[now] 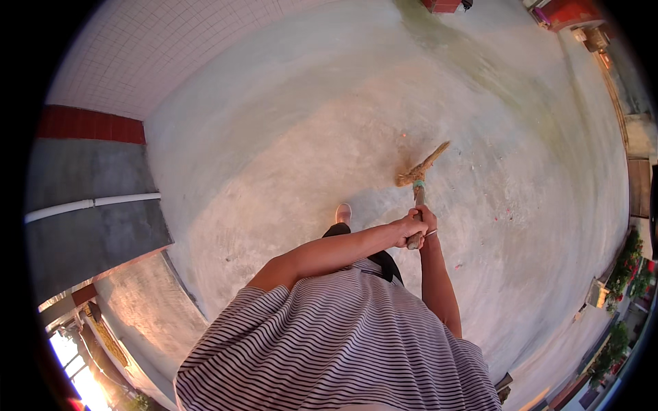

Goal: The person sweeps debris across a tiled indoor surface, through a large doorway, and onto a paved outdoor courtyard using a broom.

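Both my hands grip the wooden handle of a straw broom [422,170], which points away from me over the concrete floor [308,154]. My left hand [410,228], its arm reaching across my body, is wrapped around the handle near its end. Just beside it, touching, my right hand [428,220] holds the same handle and has a bracelet at the wrist. Green binding circles the handle where the bristles begin. The bristle head lies slanted at the floor, next to a brownish patch. Small pink and red bits [508,210] are scattered to the right of the broom.
One shoe [343,213] of mine shows on the floor. At the left stand a tiled wall [180,36] with a red band and a white pipe [95,202]. Potted plants with red flowers [624,262] line the right edge. A red object [442,6] is at the top.
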Available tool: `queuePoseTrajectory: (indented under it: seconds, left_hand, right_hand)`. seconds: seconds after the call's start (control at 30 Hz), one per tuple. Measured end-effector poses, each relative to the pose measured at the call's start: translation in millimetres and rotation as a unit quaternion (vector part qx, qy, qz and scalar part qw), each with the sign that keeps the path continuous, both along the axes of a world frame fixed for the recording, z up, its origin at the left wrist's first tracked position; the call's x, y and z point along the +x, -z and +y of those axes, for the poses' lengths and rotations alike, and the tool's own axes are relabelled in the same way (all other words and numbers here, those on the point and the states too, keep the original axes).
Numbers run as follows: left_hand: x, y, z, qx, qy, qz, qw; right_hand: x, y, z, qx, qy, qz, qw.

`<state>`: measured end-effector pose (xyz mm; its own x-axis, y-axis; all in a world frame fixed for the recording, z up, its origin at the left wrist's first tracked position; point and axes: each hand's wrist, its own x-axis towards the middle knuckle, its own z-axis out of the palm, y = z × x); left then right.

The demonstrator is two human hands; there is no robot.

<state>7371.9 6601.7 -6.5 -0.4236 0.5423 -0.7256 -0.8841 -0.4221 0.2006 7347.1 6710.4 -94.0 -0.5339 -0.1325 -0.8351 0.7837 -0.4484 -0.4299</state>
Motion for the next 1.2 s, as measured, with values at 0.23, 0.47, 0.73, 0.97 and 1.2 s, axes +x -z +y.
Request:
queuePoseTrajectory:
  seconds: [0.23,0.47,0.73,0.97,1.2]
  left_hand:
    - [8,-1,-66,0.025,-0.009,-0.014,1.000]
    - [12,-17,-102,-0.052,-0.187,-0.060,0.979]
    - [-3,-20,-118,-0.056,-0.258,-0.097,0.960]
    - [-41,-24,-53,-0.015,-0.139,-0.108,0.984]
    - [-94,-23,41,-0.002,0.054,-0.053,0.997]
  right_hand:
    - [-7,-25,-66,0.105,-0.039,0.114,0.987]
    - [-19,-23,-137,-0.074,-0.117,0.032,0.990]
    - [-25,2,-170,-0.133,-0.239,0.005,0.962]
    - [-30,20,-83,0.174,-0.308,0.225,0.908]
    - [-75,-12,31,-0.066,0.054,0.053,0.995]
